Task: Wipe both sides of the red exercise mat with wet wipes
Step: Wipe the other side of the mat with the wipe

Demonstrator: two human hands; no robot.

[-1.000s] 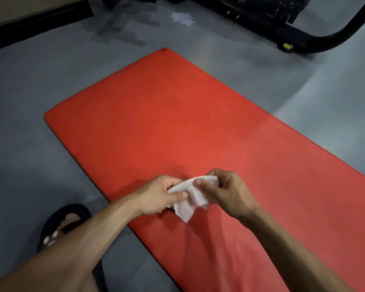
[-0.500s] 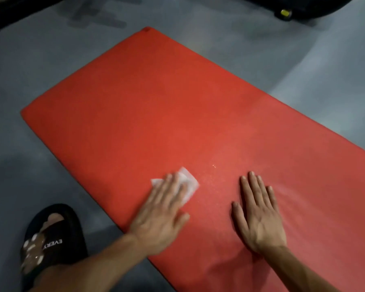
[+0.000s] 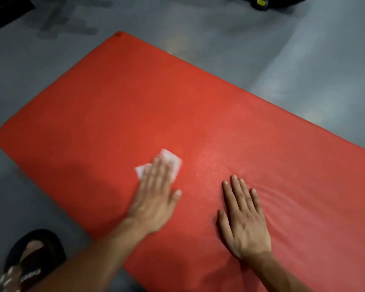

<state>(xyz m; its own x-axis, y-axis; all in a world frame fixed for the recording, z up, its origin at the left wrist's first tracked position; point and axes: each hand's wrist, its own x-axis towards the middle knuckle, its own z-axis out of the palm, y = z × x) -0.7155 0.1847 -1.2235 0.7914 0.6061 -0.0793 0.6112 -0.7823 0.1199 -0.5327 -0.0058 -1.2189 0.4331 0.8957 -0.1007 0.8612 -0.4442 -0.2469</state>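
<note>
While sandal print too blurred: L hand fingers flat on wipe, R hand flat on mat.

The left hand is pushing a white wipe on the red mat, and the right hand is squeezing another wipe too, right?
Not quite. The head view shows the right hand holding nothing: it lies flat, fingers straight, on the red mat. Only the left hand pushes a white wipe.
</note>
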